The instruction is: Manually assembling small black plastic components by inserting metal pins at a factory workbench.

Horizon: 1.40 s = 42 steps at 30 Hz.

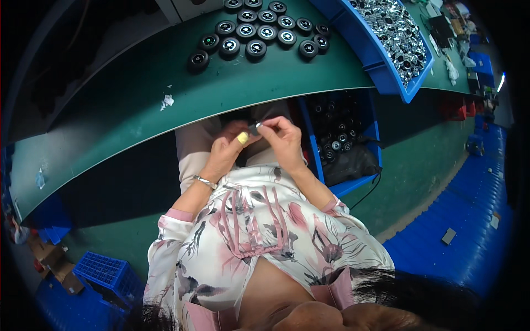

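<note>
Head view looks down past a floral blouse [259, 231] to a green table [127, 116] whose curved edge bends across the upper part of the picture. At far left, low down, a blue crate [107, 274] sits on the floor beside cardboard scraps [52, 262]. On the table a scrap of white paper [167, 101] lies by itself, well apart from a cluster of black wheels [259, 30] set in rows near the top edge.

Below the table edge, over the lap, the left hand [225, 151] is curled, its thumb wearing a yellow cot [243, 138], and a metal bracelet [205, 182] rings its wrist. It pinches a small dark part [254, 129] from the left. The right hand [284, 140] grips the same part from the right with thumb and forefinger, so the part is held between both hands, just under the table rim and above the knees. What kind of part it is cannot be told; it is too small.

To the right, under the table, a blue bin [353, 138] lined with a black bag holds more dark wheels. Above it, on the table, a blue tray [386, 60] is heaped with shiny metal pieces [395, 33]. Farther right the floor turns from green to blue.
</note>
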Each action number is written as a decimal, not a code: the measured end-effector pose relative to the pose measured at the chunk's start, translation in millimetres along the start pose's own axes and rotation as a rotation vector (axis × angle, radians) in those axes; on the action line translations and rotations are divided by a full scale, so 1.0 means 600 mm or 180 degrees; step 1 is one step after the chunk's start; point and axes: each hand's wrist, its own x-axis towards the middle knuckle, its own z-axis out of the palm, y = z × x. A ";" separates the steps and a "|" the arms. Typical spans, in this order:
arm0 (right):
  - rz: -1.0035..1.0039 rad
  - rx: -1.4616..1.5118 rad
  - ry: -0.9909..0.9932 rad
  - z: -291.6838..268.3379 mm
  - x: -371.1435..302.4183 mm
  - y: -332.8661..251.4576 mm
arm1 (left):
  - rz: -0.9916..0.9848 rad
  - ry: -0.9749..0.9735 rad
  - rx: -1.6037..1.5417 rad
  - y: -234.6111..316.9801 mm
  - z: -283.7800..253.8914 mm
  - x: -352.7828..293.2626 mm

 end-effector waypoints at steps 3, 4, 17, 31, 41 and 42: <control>-0.0866 -0.1079 0.0043 0.011 0.001 -0.010 | -0.0408 0.0306 0.0143 -0.009 -0.027 -0.002; -0.1410 -0.1514 0.0143 0.014 0.007 -0.008 | -0.0398 0.0308 0.0131 -0.021 -0.038 0.000; -0.2456 -0.2371 0.0380 0.005 0.025 0.013 | -0.0133 0.0579 -0.0294 -0.030 -0.010 0.010; -0.1526 -0.1863 0.0469 -0.002 0.022 0.025 | -0.0019 0.0266 -0.0768 -0.026 -0.009 0.007; -0.1975 -0.2398 0.0227 -0.002 0.022 0.023 | -0.0452 0.0635 -0.1332 -0.028 -0.017 0.011; -0.2176 -0.2481 0.0245 0.000 0.022 0.022 | -0.0474 0.0709 -0.1523 -0.028 -0.016 0.013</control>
